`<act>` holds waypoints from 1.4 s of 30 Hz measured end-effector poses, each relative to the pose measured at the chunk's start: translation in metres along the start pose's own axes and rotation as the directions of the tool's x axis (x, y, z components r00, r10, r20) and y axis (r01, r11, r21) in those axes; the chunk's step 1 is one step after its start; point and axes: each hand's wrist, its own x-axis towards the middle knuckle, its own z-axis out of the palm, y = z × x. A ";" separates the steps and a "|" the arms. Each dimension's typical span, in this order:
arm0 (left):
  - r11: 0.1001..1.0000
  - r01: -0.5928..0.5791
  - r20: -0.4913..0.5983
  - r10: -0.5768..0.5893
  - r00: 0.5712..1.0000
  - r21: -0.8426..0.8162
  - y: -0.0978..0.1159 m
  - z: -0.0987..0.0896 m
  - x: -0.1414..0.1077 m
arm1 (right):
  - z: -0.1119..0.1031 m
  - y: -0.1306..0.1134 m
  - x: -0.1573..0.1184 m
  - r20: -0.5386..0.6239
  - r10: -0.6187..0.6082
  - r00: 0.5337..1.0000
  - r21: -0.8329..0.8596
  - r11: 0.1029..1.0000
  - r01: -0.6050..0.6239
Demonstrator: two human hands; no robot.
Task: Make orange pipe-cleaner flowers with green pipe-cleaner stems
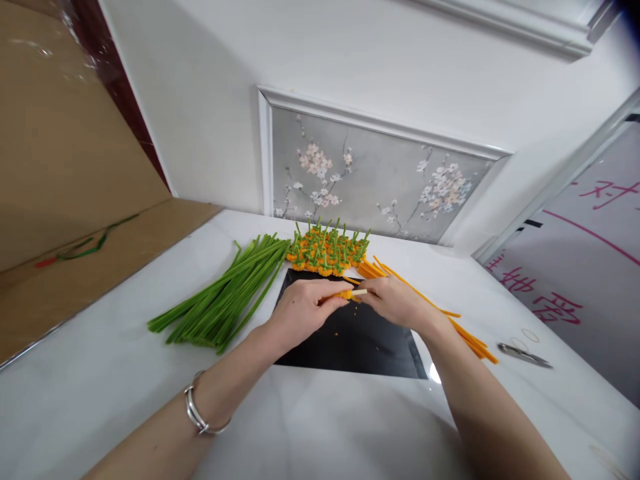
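Observation:
Both my hands meet over a black mat (345, 340). My left hand (305, 310) pinches a pale stick (359, 292) with an orange pipe cleaner (346, 294) wound round it in a small bunch. Closed beside the stick's bare end, my right hand (393, 300) appears to grip an orange strand; its fingertips are partly hidden. Behind the mat stand several orange pipe-cleaner flower pieces (325, 257) with short green stems pointing up. A bundle of long green pipe cleaners (220, 300) lies to the left. Loose orange pipe cleaners (467, 337) lie partly behind my right forearm.
Small scissors (525, 355) and thin rubber bands (530, 335) rest on the white marbled table (320, 427) at the right. Cardboard (115, 247) borders the left side. A wall panel with printed blossoms (360, 180) rises behind, and a board with red writing (575, 267) stands right.

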 end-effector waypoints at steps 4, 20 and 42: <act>0.996 0.075 -0.058 -0.072 0.996 0.055 -0.008 -0.003 0.003 | -0.005 -0.010 -0.007 0.074 -0.085 0.994 0.029 0.996 0.083; 0.950 0.142 -0.004 -0.147 0.989 0.279 -0.009 -0.009 0.004 | -0.027 -0.031 -0.029 -0.111 -0.164 0.980 -0.117 0.982 0.151; 0.996 0.088 -0.048 -0.087 0.995 0.029 -0.003 0.000 0.000 | 0.006 0.009 0.002 0.110 -0.137 0.984 0.297 0.950 0.099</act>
